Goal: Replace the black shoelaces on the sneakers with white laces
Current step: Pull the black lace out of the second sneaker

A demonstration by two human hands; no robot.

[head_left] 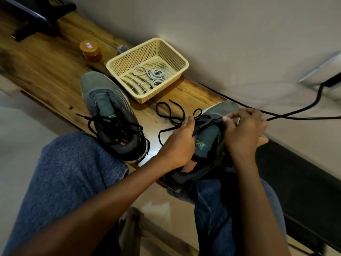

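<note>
Two grey sneakers lie on a wooden table. The left sneaker point(110, 115) has its black lace point(114, 128) loosened and tangled over the tongue. My left hand point(177, 143) grips the right sneaker point(206, 143) at its tongue side, with a loose black lace point(169, 113) trailing from the fingers across the table. My right hand point(243, 130) curls over the far side of that shoe and pinches near the eyelets. Coiled white laces point(153, 73) lie in a cream plastic basket point(175, 52) behind the shoes.
An orange-lidded jar point(90, 50) stands behind the left sneaker. A dark monitor stand point(35, 21) fills the far left. A black cable point(295, 111) runs along the wall to a socket at right. My knees in blue jeans point(73, 172) press against the table edge.
</note>
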